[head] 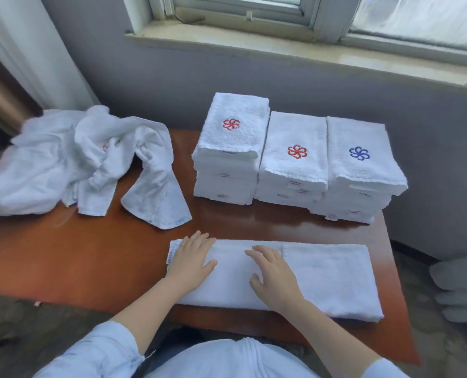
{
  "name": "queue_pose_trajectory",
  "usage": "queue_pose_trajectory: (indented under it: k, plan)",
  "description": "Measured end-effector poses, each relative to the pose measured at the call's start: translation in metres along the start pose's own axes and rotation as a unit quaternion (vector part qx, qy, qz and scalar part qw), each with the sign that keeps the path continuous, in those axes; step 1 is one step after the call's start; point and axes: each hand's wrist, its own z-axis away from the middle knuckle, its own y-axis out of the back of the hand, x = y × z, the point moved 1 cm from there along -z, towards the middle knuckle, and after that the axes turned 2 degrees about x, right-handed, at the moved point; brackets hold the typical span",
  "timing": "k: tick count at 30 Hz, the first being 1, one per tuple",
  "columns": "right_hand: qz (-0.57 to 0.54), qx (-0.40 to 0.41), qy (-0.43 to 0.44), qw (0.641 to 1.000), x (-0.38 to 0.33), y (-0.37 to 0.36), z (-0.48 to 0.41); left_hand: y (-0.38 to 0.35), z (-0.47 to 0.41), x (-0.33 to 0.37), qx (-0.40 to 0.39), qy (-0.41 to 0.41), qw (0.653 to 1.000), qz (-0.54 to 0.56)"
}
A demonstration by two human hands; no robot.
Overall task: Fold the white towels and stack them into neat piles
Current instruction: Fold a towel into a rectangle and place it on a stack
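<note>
Down on towel [331,276], both hands [191,261] [274,279]

Soft daylight from window [281,6], table [63,255] glare, warped blurry edges

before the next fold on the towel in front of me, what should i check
1. Half-folded towel flat on the table: ok.
2. Left hand and right hand both resting on it: ok.
3. Folded layers' edges aligned: cannot tell.
4. Unfolded heap apart from it: ok.
5. Right stack squared: not ok, upper towels jut past lower ones.
</note>
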Motion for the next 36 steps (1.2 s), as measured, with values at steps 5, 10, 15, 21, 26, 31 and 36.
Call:
queue_pose_trajectory:
  k: [5, 10, 15, 21, 26, 31, 36]
  plan:
    - [-0.005, 0.074, -0.069, 0.995, -0.067, -0.048, -0.023, 0.024, -0.026, -0.065, -0.025, -0.083, 0.996, -0.012]
    - [-0.022, 0.061, -0.146, 0.987, -0.129, -0.080, -0.025, 0.039, -0.039, -0.098, -0.086, -0.145, 0.986, -0.011]
    - [0.007, 0.017, -0.154, 0.988, -0.166, -0.103, -0.007, 0.038, -0.038, -0.113, -0.087, -0.200, 0.973, 0.070]
    - [0.044, 0.002, -0.192, 0.980, -0.181, -0.124, -0.003, 0.046, -0.039, -0.123, -0.124, -0.194, 0.955, 0.188]
    - [0.045, 0.080, -0.211, 0.973, -0.193, -0.128, -0.009, 0.057, -0.038, -0.108, -0.178, -0.121, 0.915, 0.340]
    - [0.051, 0.092, -0.254, 0.961, -0.201, -0.130, -0.018, 0.067, -0.038, -0.095, -0.209, -0.104, 0.901, 0.366]
    - [-0.078, 0.150, -0.336, 0.927, -0.205, -0.122, -0.013, 0.074, -0.044, -0.091, -0.235, -0.105, 0.912, 0.319]
